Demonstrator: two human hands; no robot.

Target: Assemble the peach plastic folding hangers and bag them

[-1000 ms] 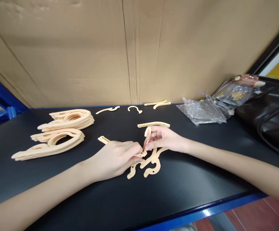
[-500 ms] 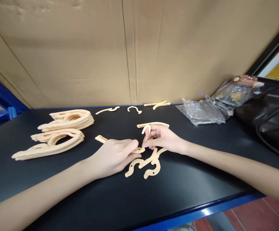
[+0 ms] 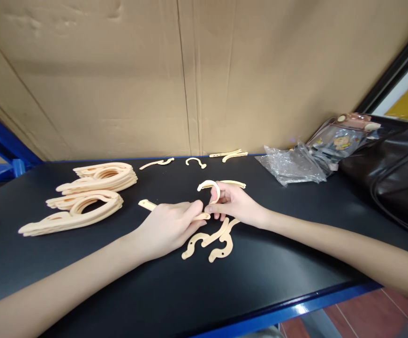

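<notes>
My left hand [image 3: 174, 227] is closed around a long beige strip [image 3: 147, 204], whose ends stick out on both sides of the fist. Close to its right end, my right hand [image 3: 230, 202] pinches a beige curved hook [image 3: 216, 188], with the open curve facing left. Behind the right hand lies a slightly bent beige strip [image 3: 237, 183], partly covered by the fingers. In front of the hands, a hook-shaped piece [image 3: 192, 245] and another hook-shaped piece [image 3: 227, 249] lie flat, with a curved strip [image 3: 216, 233] between them.
Two stacks of beige pieces [image 3: 100, 211] stand at the left of the black table [image 3: 147, 291]. Small beige parts [image 3: 197, 162] lie along the back. Clear plastic bags [image 3: 295, 164] and a dark leather bag [image 3: 394, 164] are at the right.
The hook in my right hand has turned, so its curve now reaches further left and shows wider. The strip in my left hand has rolled slightly.
</notes>
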